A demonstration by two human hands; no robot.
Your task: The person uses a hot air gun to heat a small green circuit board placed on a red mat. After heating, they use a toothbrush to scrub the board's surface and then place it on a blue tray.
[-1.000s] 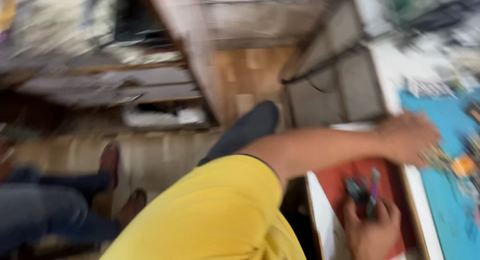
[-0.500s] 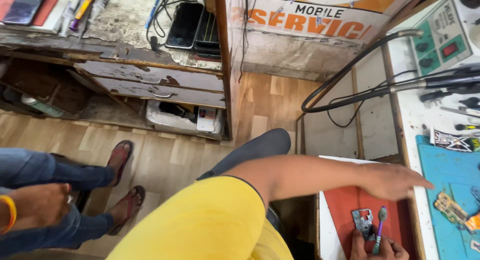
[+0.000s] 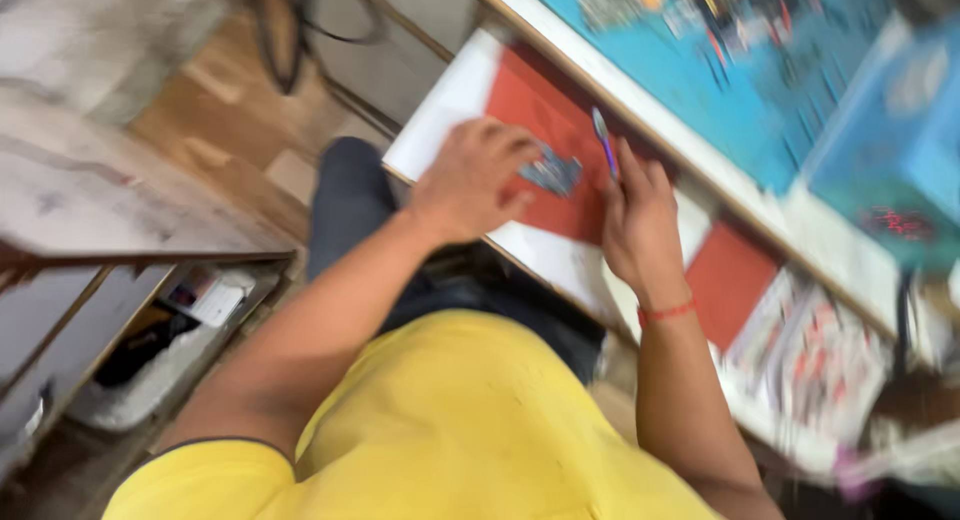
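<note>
Both hands over red mat, blurry frame.
Left hand fingers pinch small grey part; right hand grips thin blue tool above red mat.

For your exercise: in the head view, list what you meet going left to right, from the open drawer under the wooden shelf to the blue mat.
Open drawer → left hand → small grey component → right hand holding a thin blue tool → blue mat.
</note>
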